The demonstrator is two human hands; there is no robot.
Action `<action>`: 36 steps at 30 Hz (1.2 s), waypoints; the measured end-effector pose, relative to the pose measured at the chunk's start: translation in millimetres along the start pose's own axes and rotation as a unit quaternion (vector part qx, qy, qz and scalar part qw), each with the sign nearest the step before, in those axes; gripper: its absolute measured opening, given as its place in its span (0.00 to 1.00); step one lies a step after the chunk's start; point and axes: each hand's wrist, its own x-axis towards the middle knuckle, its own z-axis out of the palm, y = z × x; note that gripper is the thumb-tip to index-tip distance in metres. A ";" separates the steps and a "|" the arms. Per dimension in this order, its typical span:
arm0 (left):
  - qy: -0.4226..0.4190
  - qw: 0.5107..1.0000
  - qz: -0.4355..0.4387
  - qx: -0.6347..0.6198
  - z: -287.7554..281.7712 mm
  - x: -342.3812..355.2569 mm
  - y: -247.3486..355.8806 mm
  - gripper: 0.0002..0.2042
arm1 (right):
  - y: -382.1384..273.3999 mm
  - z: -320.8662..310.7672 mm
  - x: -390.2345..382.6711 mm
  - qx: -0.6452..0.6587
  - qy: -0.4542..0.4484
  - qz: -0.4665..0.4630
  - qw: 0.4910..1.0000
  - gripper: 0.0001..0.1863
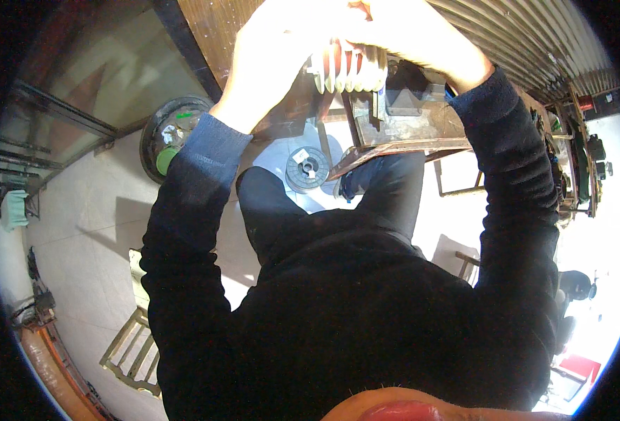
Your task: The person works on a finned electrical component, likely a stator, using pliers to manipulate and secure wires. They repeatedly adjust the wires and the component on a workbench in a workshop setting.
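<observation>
Both of my hands are raised together at the top edge, washed out by strong light. Between them is a pale ribbed part (351, 69) with several thin fins and reddish bands in the gaps, possibly a wound coil former. My left hand (271, 59) closes on its left side. From the right, my right hand (422, 35) reaches over its top, with fingertips bent in close to the left hand's. Glare hides most finger detail, and anything thin between the fingertips cannot be made out.
A wood-edged bench (412, 130) stands beyond my knees, bearing a dark object. On the floor between my legs is a grey wire spool (306, 168). To the left sits a black basin (150, 151) with scraps. A slatted chair (131, 351) is lower left; corrugated sheeting (527, 35) rises upper right.
</observation>
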 end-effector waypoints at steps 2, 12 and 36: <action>-0.003 1.000 -0.014 -0.008 2.4 -1.0 -2.7 0.06 | 1.6 8.7 3.5 0.059 0.008 -0.005 0.998 0.36; -0.021 0.996 -0.080 -0.045 -6.1 -8.5 -2.0 0.07 | 27.4 11.4 -15.6 -0.143 0.114 0.067 0.981 0.21; -0.053 0.985 -0.142 -0.078 9.9 -24.6 -19.2 0.07 | 25.5 -1.7 -8.1 -0.139 0.072 0.042 0.987 0.23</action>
